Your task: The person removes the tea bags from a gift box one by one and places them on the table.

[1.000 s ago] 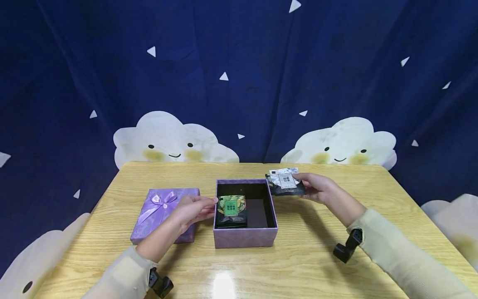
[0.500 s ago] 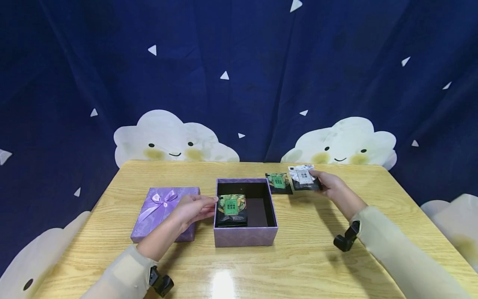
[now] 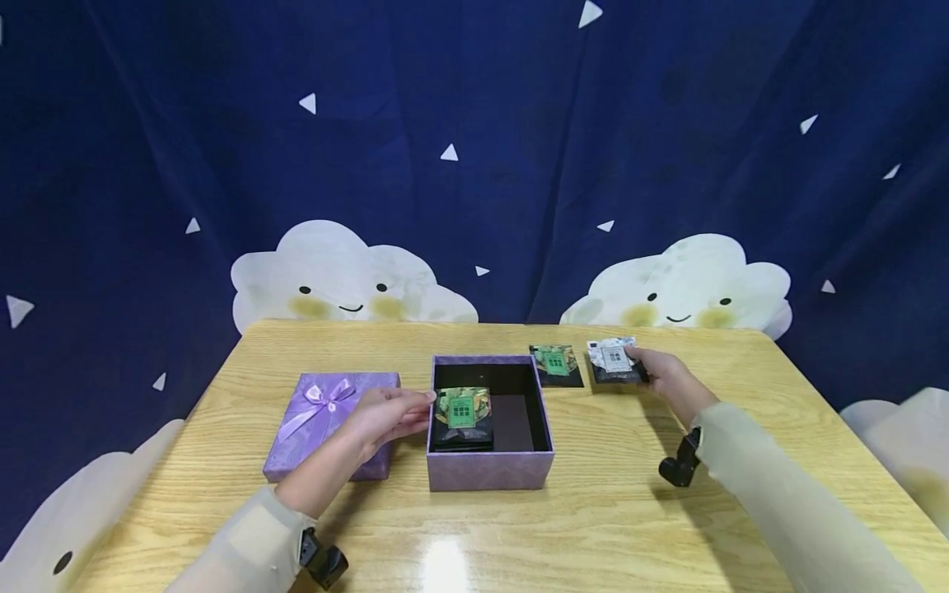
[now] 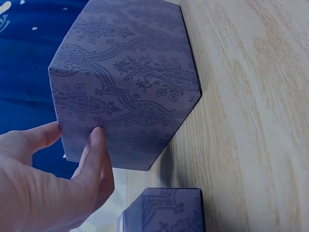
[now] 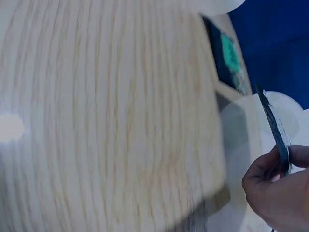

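Observation:
My right hand (image 3: pixel 661 369) pinches a white-and-black tea sachet (image 3: pixel 614 360) by its right side. The right wrist view shows this sachet edge-on, raised over the table with a shadow below. To its left, a green-labelled tea sachet (image 3: pixel 556 366) lies flat just behind the box's right corner. My left hand (image 3: pixel 389 417) holds the left wall of the open purple gift box (image 3: pixel 487 473), thumb at the rim and fingers against the patterned outside, as the left wrist view shows. Inside, green-labelled tea sachets (image 3: pixel 461 418) are stacked in the left half; the dark box floor shows at right.
The purple lid (image 3: pixel 326 420) with its ribbon bow lies left of the box, partly behind my left forearm. The wooden table (image 3: pixel 593 511) ends at a dark blue curtain (image 3: pixel 519 165) with clouds on it.
My right hand has carried the white-and-black sachet to the right and lower, uncovering the green-labelled sachet on the table. My left hand stays at the box wall.

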A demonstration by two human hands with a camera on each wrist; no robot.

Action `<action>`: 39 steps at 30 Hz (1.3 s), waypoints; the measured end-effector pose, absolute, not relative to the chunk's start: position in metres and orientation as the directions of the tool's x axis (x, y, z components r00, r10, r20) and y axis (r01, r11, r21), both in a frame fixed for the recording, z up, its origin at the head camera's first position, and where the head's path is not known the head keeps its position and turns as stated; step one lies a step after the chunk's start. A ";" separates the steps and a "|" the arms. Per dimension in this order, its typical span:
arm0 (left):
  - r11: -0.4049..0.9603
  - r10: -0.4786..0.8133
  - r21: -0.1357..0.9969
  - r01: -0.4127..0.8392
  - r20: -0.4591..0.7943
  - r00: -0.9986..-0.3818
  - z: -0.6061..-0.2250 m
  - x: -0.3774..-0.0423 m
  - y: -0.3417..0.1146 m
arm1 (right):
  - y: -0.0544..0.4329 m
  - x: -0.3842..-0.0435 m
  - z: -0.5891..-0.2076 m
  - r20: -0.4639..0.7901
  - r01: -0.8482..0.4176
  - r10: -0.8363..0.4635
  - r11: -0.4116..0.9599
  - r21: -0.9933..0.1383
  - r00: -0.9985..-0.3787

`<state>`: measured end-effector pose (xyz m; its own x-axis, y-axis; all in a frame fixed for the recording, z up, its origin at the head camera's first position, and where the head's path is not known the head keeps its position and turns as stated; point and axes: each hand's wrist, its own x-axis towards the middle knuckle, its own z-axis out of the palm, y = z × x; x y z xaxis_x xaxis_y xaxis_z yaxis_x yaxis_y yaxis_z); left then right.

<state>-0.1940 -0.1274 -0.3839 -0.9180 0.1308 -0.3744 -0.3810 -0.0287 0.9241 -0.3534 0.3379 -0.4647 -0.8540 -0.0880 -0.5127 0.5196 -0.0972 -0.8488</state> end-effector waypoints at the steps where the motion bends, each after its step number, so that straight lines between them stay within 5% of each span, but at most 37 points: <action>1: -0.035 0.131 0.924 -0.380 -0.373 -0.918 -0.384 -0.194 -0.127 | 0.324 -0.339 -0.447 -0.508 0.512 -0.070 -0.077 -0.855 -0.859; 5: -0.041 0.130 0.923 -0.383 -0.375 -0.918 -0.384 -0.195 -0.128 | 0.290 -0.307 -0.405 -0.507 0.509 0.056 0.035 -0.860 -0.860; 18: -0.042 0.143 0.924 -0.379 -0.370 -0.918 -0.385 -0.195 -0.128 | 0.300 -0.324 -0.423 -0.361 0.432 0.238 0.504 -0.748 -0.902; 29: -0.034 0.144 0.926 -0.376 -0.368 -0.919 -0.385 -0.195 -0.128 | 0.290 -0.318 -0.421 -0.185 0.317 0.260 0.705 -0.634 -0.948; 39: -0.022 0.115 0.920 -0.391 -0.386 -0.915 -0.383 -0.194 -0.127 | 0.285 -0.318 -0.424 -0.127 0.287 0.266 0.745 -0.602 -0.956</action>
<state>-0.1939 -0.1267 -0.3834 -0.9153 0.1150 -0.3861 -0.3909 -0.0218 0.9202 -0.3179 0.2854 -0.4240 -0.9557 0.2658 -0.1267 0.2870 0.7450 -0.6022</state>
